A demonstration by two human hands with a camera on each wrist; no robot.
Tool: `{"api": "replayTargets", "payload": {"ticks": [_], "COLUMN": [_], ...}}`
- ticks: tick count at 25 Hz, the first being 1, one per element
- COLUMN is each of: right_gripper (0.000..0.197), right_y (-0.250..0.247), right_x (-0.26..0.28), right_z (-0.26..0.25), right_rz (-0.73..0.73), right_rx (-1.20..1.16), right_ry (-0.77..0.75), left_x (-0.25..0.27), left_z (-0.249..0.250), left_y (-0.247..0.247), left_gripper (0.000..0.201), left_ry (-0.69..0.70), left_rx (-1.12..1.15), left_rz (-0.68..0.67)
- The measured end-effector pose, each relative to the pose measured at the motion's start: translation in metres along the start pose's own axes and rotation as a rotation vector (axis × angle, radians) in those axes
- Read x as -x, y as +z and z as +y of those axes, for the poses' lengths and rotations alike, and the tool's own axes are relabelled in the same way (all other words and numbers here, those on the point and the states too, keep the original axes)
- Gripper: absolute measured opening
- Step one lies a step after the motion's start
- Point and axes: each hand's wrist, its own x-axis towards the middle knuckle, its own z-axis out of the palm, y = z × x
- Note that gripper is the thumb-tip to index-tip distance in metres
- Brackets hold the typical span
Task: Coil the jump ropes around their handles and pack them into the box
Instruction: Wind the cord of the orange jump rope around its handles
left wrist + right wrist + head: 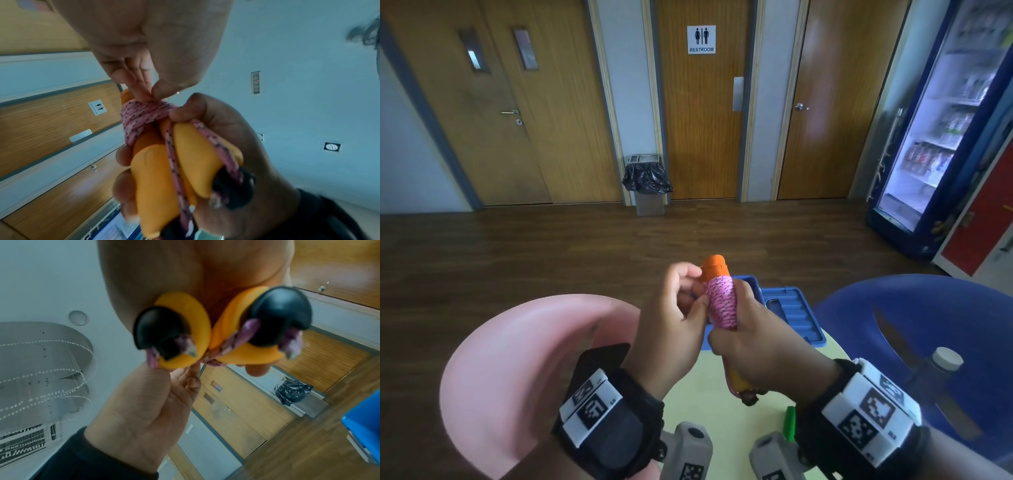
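The right hand (pixel 760 329) has its grip closed round the two orange handles (pixel 164 178), held side by side above the pale tabletop (pixel 705 394). The left hand (pixel 674 315) pinches the pink rope (pixel 722 298) coiled tightly round them, and the open blue box (pixel 796 313) lies just beyond

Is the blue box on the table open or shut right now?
Open. In the head view the blue box lies behind the hands with its ribbed inside facing up, and the coiled pink rope is not yet in it.
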Motion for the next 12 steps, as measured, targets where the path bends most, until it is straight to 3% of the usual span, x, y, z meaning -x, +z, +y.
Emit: {"api": "replayTargets", "payload": {"ticks": [4, 12], "right_gripper": [0.043, 0.043], "right_y": [0.002, 0.006], "right_x": [-0.001, -0.001], "right_z": [-0.003, 0.004], "right_rz": [-0.012, -0.076], "right_rx": [0.015, 0.136], "right_ry": [0.001, 0.018], "left_x": [0.000, 0.005], "left_z": [-0.004, -0.015], "left_y": [0.002, -0.002], "left_gripper": [0.047, 0.035], "left_ry": [-0.034, -0.041], "left_rx": [0.067, -0.071], "left_rz": [0.089, -0.061]}}
